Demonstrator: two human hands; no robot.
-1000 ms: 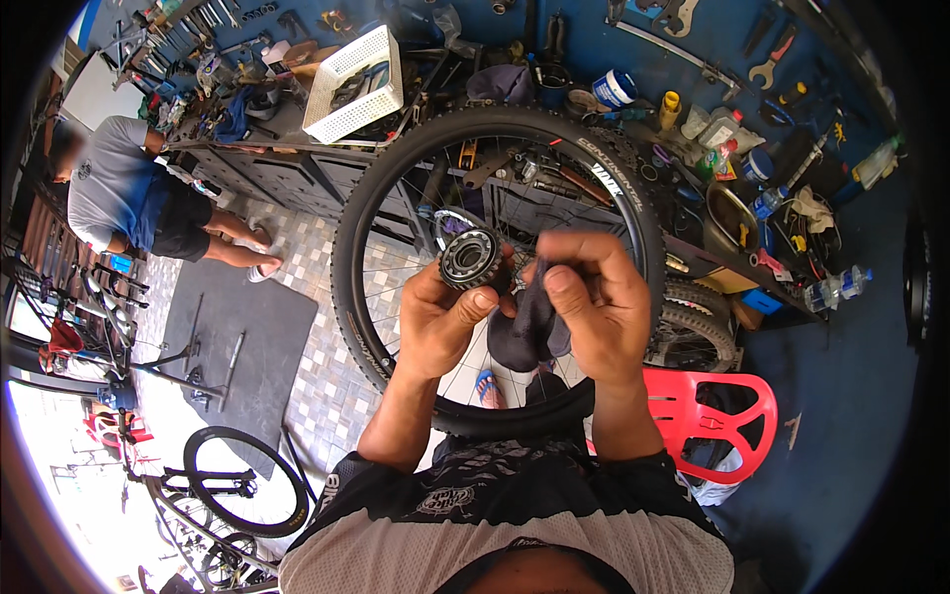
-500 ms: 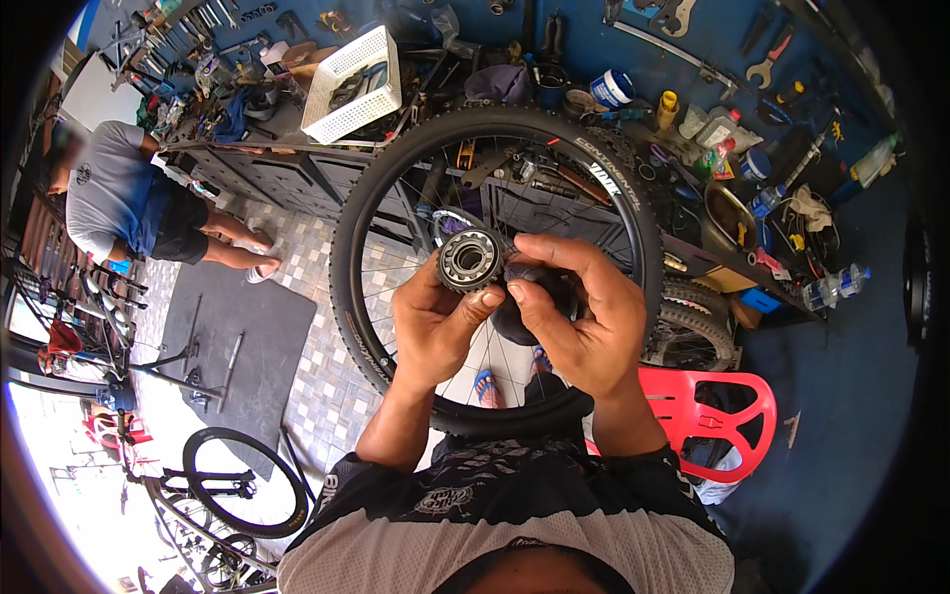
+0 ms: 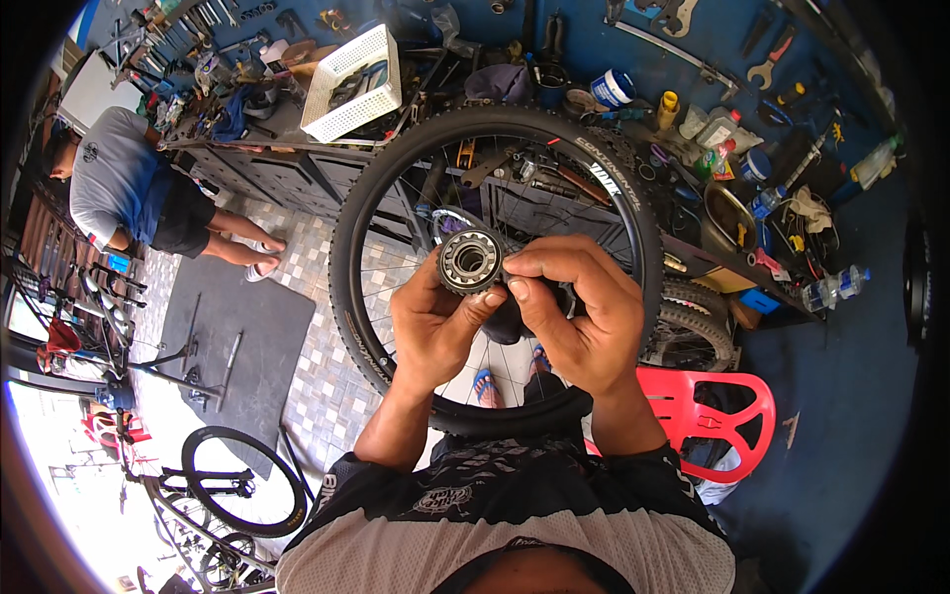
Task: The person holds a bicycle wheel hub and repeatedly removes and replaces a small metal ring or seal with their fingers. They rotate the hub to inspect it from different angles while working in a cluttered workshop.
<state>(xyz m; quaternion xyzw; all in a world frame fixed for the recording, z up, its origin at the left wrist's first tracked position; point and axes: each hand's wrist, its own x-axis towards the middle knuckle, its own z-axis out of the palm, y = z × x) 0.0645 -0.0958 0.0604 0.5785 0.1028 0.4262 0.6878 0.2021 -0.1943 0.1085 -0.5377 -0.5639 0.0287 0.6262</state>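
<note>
My left hand (image 3: 432,322) is closed around a round metal bicycle freehub body (image 3: 469,261), holding its ringed end up. A notched ring surrounds the dark bore in its middle. Thumb and forefinger of my right hand (image 3: 584,312) are pinched together against the freehub's right edge; whatever lies between them is too small to make out. Part of a dark cloth (image 3: 507,323) shows below the fingers, and the rest is hidden by my right hand. Behind both hands stands a large bicycle wheel (image 3: 348,238) with a black knobby tyre.
Beyond the wheel runs a cluttered workbench (image 3: 287,150) with a white basket (image 3: 319,117) of tools. Bottles and tubs crowd its right part. A red plastic chair (image 3: 727,421) is at my right. On the left, a person (image 3: 129,183) stands near a dark floor mat (image 3: 247,327).
My right hand's fingertips have closed in at the freehub's edge, and the dark cloth has dropped mostly out of sight behind that hand. The freehub has barely moved. The person has shifted slightly.
</note>
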